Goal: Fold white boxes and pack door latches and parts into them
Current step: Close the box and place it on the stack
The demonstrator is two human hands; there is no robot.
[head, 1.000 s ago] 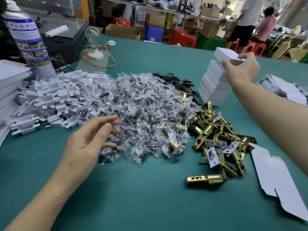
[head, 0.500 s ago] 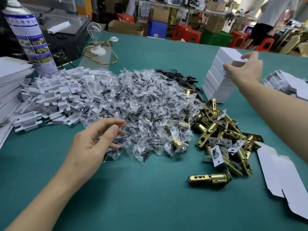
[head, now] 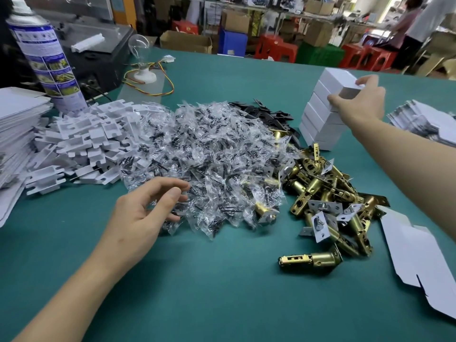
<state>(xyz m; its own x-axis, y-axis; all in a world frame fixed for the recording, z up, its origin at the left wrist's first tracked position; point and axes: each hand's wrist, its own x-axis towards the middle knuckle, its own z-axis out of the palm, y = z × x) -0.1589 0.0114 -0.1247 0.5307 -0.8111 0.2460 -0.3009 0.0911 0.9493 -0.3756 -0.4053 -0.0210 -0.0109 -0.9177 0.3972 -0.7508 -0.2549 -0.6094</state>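
A stack of folded white boxes (head: 318,117) stands at the far right of the green table. My right hand (head: 360,104) grips the top white box (head: 341,81) on that stack. A pile of brass door latches (head: 328,193) lies in the middle right, and one latch (head: 309,260) lies apart in front of it. A big heap of clear screw bags (head: 209,159) fills the middle. My left hand (head: 145,213) hovers at the heap's near left edge, fingers curled and apart, holding nothing. A flat unfolded box blank (head: 419,262) lies at the right edge.
White plastic inserts (head: 79,144) are heaped at the left, beside stacked flat cardboard (head: 17,124) and a tall spray can (head: 47,55). Black plates (head: 269,112) lie behind the bags. A bulb with wires (head: 143,70) stands far back. More printed sheets (head: 424,124) sit at the right.
My right hand has set the top box down square on the stack and still holds it. My left hand has stayed at the edge of the bag heap.
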